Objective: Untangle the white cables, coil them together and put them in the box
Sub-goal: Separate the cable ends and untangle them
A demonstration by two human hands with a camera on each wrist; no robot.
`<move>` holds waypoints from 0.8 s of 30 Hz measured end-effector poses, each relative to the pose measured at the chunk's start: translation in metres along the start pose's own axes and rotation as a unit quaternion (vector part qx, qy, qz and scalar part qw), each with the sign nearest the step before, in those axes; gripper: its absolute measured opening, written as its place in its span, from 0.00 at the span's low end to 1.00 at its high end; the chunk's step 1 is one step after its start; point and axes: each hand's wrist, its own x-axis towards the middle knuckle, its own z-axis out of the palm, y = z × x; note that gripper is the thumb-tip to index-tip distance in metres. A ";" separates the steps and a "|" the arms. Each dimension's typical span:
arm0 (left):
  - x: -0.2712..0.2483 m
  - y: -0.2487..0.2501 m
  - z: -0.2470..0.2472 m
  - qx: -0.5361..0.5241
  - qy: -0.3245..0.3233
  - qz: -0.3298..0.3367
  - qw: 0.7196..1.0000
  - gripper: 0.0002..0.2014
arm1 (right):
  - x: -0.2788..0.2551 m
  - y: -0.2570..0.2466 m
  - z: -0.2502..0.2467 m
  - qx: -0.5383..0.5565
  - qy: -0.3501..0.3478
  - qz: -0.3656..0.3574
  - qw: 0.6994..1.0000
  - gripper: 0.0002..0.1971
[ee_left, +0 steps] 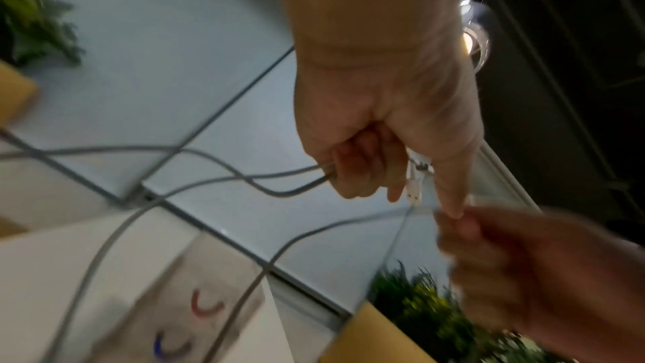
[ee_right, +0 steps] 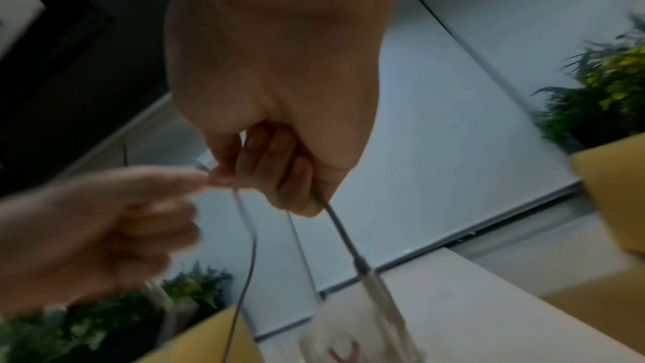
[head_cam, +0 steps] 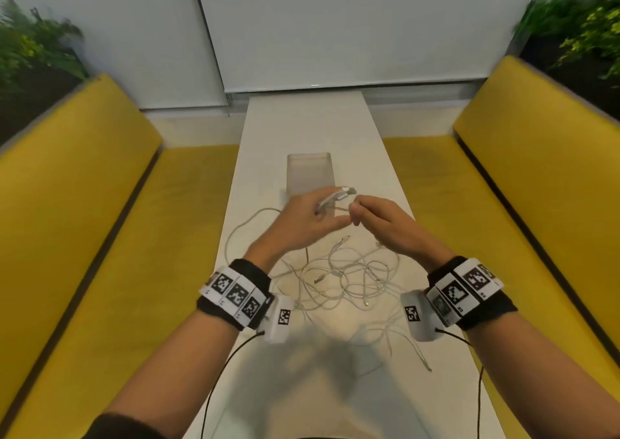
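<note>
Left hand [head_cam: 303, 218] grips cable ends [head_cam: 335, 197], fingers curled; right hand [head_cam: 379, 218] just beside it pinches one strand, thumb and fingertips touching it. Both raised over table [head_cam: 335, 123]. Tangle of white cables [head_cam: 349, 279] lies near side of hands, strands running down to it. Clear box [head_cam: 310, 173] stands upright on far side, nothing visible inside.

Both forearms reach forward, raised, each wrist wearing a marker band. The left hand [head_cam: 303, 218] curls its fingers round cable strands, index finger stretched toward the right hand [head_cam: 375, 220], whose curled fingers pinch a cable; the two hands nearly touch.
</note>
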 end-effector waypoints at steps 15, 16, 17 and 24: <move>-0.004 -0.026 -0.027 0.007 0.019 -0.016 1.000 0.16 | -0.027 0.050 0.001 0.035 -0.048 0.056 0.997 0.19; -0.005 -0.028 -0.029 -0.002 0.028 -0.016 0.999 0.16 | -0.027 0.053 0.003 0.031 -0.048 0.054 0.997 0.19; -0.006 -0.030 -0.031 -0.004 0.030 -0.019 0.999 0.16 | -0.028 0.056 0.004 0.028 -0.048 0.055 0.997 0.19; -0.017 -0.013 -0.057 -0.040 -0.005 -0.061 0.997 0.07 | -0.029 0.092 -0.005 -0.074 -0.150 0.189 0.968 0.20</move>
